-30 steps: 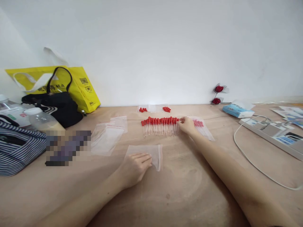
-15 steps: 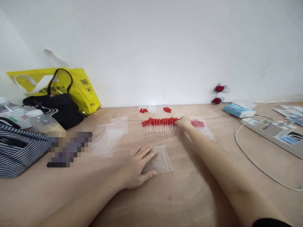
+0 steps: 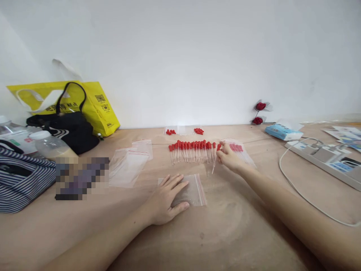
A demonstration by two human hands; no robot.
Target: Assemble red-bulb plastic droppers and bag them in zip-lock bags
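Note:
My left hand (image 3: 169, 199) lies spread on a clear zip bag (image 3: 194, 190) with a red-edged seal at its right end. Between the fingertips of my right hand (image 3: 229, 156) is a thin clear dropper (image 3: 214, 164) with a red bulb, its tip pointing down and to the left. Left of that hand, a row of red-bulbed droppers (image 3: 191, 150) lies side by side, bulbs toward the wall. Just behind the right hand a clear bag holds more red-bulbed droppers (image 3: 236, 147); the hand partly hides it.
Flat clear bags (image 3: 129, 169) lie at the left, near a striped pouch (image 3: 25, 180), a bottle (image 3: 53, 146) and a yellow bag (image 3: 98, 109). Small bags with red bulbs (image 3: 199, 131) are by the wall. A tissue pack (image 3: 283, 131) and power strip (image 3: 324, 160) are right.
My right hand has moved slightly right and toward me from the row's right end, with one dropper now between its fingers. My left hand remains spread on the bag.

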